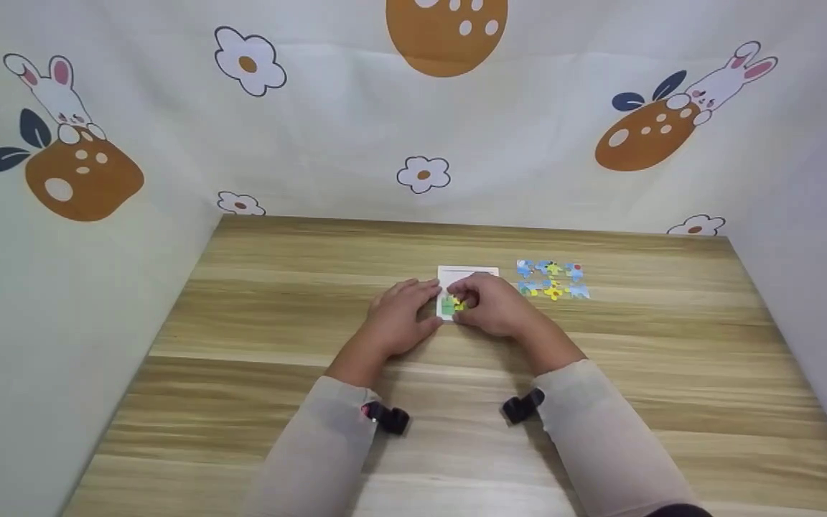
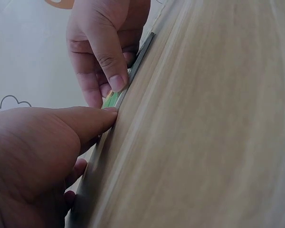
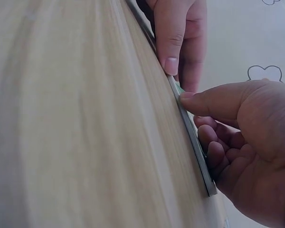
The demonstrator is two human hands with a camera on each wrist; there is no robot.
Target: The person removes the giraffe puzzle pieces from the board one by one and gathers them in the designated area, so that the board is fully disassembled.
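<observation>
A small white-bordered puzzle board [image 1: 467, 271] lies flat on the wooden table. Green and yellow puzzle pieces [image 1: 448, 306] show in its lower left part. My left hand [image 1: 403, 316] touches the board's left side, fingertips near the upper part and thumb at the lower corner. Over the board, my right hand [image 1: 496, 305] has curled fingers and pinches a yellow-green puzzle piece [image 1: 459, 304] between thumb and forefinger, largely hidden by the hand. In the right wrist view the right thumb [image 3: 187, 95] lies at the board's thin edge [image 3: 194, 142], close to the left thumb [image 3: 171, 65].
Several loose blue and yellow puzzle pieces [image 1: 553, 290] lie in two rows right of the board. A patterned cloth [image 1: 327, 136] stands behind the table [image 1: 277, 287] and along both sides. Small black devices [image 1: 388, 418] are strapped at both wrists.
</observation>
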